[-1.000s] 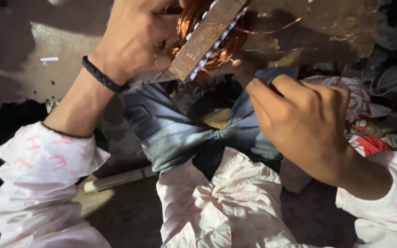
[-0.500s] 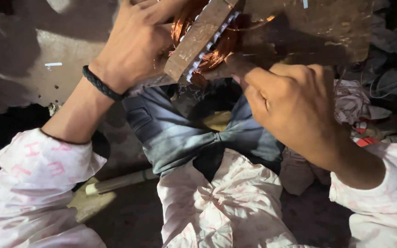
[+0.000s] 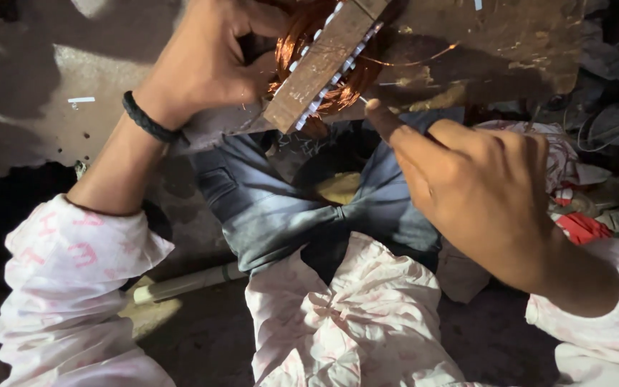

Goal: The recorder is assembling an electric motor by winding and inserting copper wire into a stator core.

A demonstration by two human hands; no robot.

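— What's nearest the camera?

— A pale pink-patterned shirt [image 3: 352, 322] and, past it, crossed legs in blue jeans [image 3: 281, 208]. A white pipe [image 3: 188, 283] lies on the dark floor [image 3: 202, 337] by the left sleeve.

— And the right hand?

— The right hand [image 3: 481, 193] is curled, its grip pressed together, thumb and forefinger pointing up toward the motor core. It may be pinching a thin tool or wire; the tip is too small to tell.

— Where is that core?

— The motor core [image 3: 324, 61] sits above the knees, just beyond the right fingertips: a rusty brown metal block, tilted, with white slot liners along its edge and copper wire [image 3: 299, 43] bunched behind it.

— The left hand?

— The left hand [image 3: 209, 61], with a black band [image 3: 148, 118] at the wrist, closes its grip on the core's left side, fingers wrapped into the copper coil.

— Anything farther off?

— A worn brown metal sheet [image 3: 510, 43] behind the core, and to the right a heap of rags with a red scrap [image 3: 582, 228].
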